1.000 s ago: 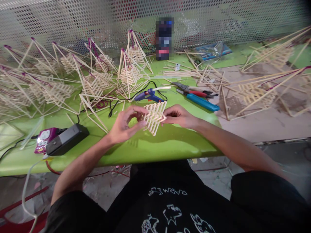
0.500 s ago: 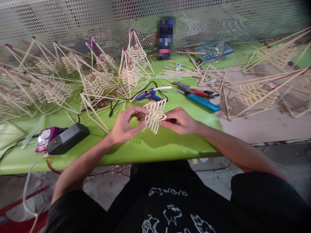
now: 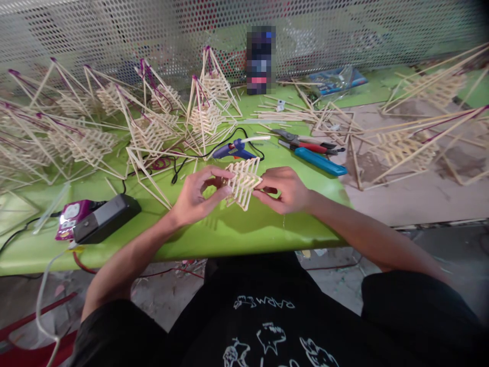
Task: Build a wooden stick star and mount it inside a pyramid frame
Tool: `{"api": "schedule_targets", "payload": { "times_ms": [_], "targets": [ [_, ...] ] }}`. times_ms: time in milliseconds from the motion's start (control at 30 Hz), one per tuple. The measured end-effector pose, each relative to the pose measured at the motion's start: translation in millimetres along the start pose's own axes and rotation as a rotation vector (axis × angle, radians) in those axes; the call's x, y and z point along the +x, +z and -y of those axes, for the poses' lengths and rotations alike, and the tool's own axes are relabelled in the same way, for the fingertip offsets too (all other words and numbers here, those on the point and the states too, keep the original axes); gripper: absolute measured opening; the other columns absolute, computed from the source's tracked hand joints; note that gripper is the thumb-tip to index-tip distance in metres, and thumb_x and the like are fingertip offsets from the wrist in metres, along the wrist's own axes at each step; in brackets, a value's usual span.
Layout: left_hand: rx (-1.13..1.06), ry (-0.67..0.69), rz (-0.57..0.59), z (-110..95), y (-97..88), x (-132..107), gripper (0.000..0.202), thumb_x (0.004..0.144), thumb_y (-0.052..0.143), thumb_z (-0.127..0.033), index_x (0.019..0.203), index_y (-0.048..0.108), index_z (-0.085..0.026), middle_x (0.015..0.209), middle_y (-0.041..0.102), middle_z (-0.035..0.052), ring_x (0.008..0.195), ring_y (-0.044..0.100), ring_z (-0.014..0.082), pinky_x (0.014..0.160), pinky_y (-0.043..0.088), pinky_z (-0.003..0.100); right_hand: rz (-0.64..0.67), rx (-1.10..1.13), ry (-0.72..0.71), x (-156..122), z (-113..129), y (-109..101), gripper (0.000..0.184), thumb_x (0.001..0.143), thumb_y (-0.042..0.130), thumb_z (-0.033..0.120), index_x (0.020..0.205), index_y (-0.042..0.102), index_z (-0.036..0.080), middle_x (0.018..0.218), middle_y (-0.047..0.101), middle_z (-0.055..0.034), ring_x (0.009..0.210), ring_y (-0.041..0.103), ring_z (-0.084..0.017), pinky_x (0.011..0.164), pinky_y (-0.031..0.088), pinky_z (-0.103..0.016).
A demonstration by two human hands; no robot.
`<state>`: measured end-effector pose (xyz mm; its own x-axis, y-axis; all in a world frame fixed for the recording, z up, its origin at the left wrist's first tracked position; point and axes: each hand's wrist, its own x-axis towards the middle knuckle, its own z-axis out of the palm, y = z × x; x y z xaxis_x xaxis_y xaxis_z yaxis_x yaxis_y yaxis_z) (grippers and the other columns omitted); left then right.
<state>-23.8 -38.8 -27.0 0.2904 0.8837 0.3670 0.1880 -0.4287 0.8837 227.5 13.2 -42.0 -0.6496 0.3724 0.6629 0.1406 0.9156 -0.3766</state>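
Two bare hands hold a small lattice (image 3: pixel 243 186) of stacked wooden sticks over the green bench (image 3: pixel 244 237), midway along its front edge. The left hand (image 3: pixel 196 196) has a moderately narrow grip, thumb and fingers on the lattice's left side with a gap behind them; the right hand (image 3: pixel 284 189) pinches at the pointed right corner. Whether the right fingertips also hold a loose stick cannot be told. A thin, pale strand hangs below the right hand.

Just beyond the lattice, toward the back edge, lies a blue hot-glue gun (image 3: pixel 233 149), with red-handled pruning shears (image 3: pixel 323 147) and a blue-handled tool (image 3: pixel 320 162) to its right. Loose sticks (image 3: pixel 282 116) lie farther back, while pyramid-shaped stick frames (image 3: pixel 206 114) with purple tips crowd the bench's left end. A black adapter (image 3: pixel 107 219) sits near the front left corner.

Careful handling here likely means a light, steady left grip, since thin sticks could snap or shear at their joints. The right fingers would do best to press squarely on the corner, keeping the layers aligned, and any glue strand is best cleared from the fingers.
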Motion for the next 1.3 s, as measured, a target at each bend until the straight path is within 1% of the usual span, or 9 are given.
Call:
{"api": "schedule_targets", "payload": {
  "times_ms": [200,333,433,533,633,900,1067,1167,1300],
  "targets": [
    [-0.035,0.001,-0.015,2,-1.4,0,0.023,0.089,0.073,-0.021,0.112,0.071,-0.019,0.108,0.069,0.0079,0.100,0.067,0.0171,0.084,0.060,0.030,-0.233,0.005,0.091,-1,2,2,0.008,0.088,0.074,0.024,0.088,0.068,0.019,0.054,0.053,0.0074,0.046,0.044,-0.007,0.049,0.036,-0.023],
    [-0.073,-0.010,-0.023,6,-2.4,-1,0.024,0.090,0.072,-0.024,0.113,0.069,-0.019,0.109,0.067,0.0078,0.099,0.066,0.0170,0.089,0.059,0.032,-0.298,-0.089,-0.026,-2,0,6,0.006,0.089,0.071,0.016,0.093,0.070,0.021,0.056,0.056,0.0066,0.048,0.045,-0.008,0.050,0.037,-0.024],
    [-0.109,-0.042,-0.020,8,-1.9,-2,0.026,0.091,0.071,-0.025,0.115,0.067,-0.020,0.110,0.064,0.0072,0.094,0.064,0.0152,0.087,0.058,0.031,-0.302,-0.141,-0.088,-2,0,8,0.009,0.091,0.069,0.014,0.094,0.071,0.022,0.059,0.061,0.0051,0.050,0.048,-0.009,0.052,0.040,-0.025],
    [-0.140,-0.039,-0.018,9,-1.4,-1,0.027,0.091,0.071,-0.025,0.117,0.064,-0.020,0.106,0.062,0.0058,0.088,0.060,0.0135,0.081,0.057,0.028,-0.308,-0.132,-0.050,-2,2,8,0.008,0.091,0.070,0.015,0.095,0.071,0.023,0.062,0.065,0.0038,0.053,0.052,-0.010,0.054,0.043,-0.025],
    [-0.144,-0.022,-0.023,8,-2.1,-1,0.034,0.091,0.070,-0.026,0.124,0.061,-0.021,0.104,0.061,0.0054,0.091,0.059,0.0150,0.081,0.056,0.028,-0.278,-0.121,-0.034,-2,4,7,0.007,0.091,0.069,0.016,0.096,0.072,0.021,0.066,0.068,0.0014,0.057,0.056,-0.011,0.056,0.045,-0.026],
    [-0.004,0.012,-0.004,4,-6.2,0,0.041,0.093,0.066,-0.031,0.134,0.062,-0.025,0.121,0.066,0.0084,0.091,0.062,0.0161,0.080,0.056,0.031,-0.184,-0.042,0.001,-2,6,3,0.006,0.094,0.065,0.014,0.097,0.069,0.018,0.076,0.074,-0.0031,0.066,0.065,-0.013,0.063,0.051,-0.027],
    [0.018,0.016,-0.014,2,-7.7,1,0.042,0.093,0.065,-0.033,0.133,0.063,-0.025,0.116,0.067,0.0086,0.091,0.063,0.0179,0.079,0.058,0.033,-0.170,-0.001,0.008,-2,6,2,0.008,0.095,0.063,0.015,0.099,0.066,0.021,0.081,0.074,-0.0018,0.070,0.067,-0.013,0.065,0.055,-0.027],
    [0.014,0.030,-0.012,3,-9.1,2,0.041,0.092,0.064,-0.033,0.132,0.064,-0.025,0.113,0.067,0.0084,0.092,0.062,0.0187,0.079,0.057,0.034,-0.221,-0.092,-0.051,-1,5,2,0.009,0.094,0.063,0.018,0.100,0.065,0.023,0.103,0.073,-0.0061,0.093,0.071,-0.019,0.079,0.059,-0.035],
    [-0.013,0.021,0.004,3,-10.9,3,0.043,0.090,0.064,-0.032,0.132,0.063,-0.025,0.108,0.066,0.0074,0.089,0.061,0.0186,0.078,0.056,0.034,-0.261,-0.222,-0.123,0,7,1,0.006,0.094,0.061,0.022,0.098,0.064,0.025,0.138,0.060,-0.0097,0.125,0.062,-0.029,0.098,0.057,-0.052]
  ]
}}
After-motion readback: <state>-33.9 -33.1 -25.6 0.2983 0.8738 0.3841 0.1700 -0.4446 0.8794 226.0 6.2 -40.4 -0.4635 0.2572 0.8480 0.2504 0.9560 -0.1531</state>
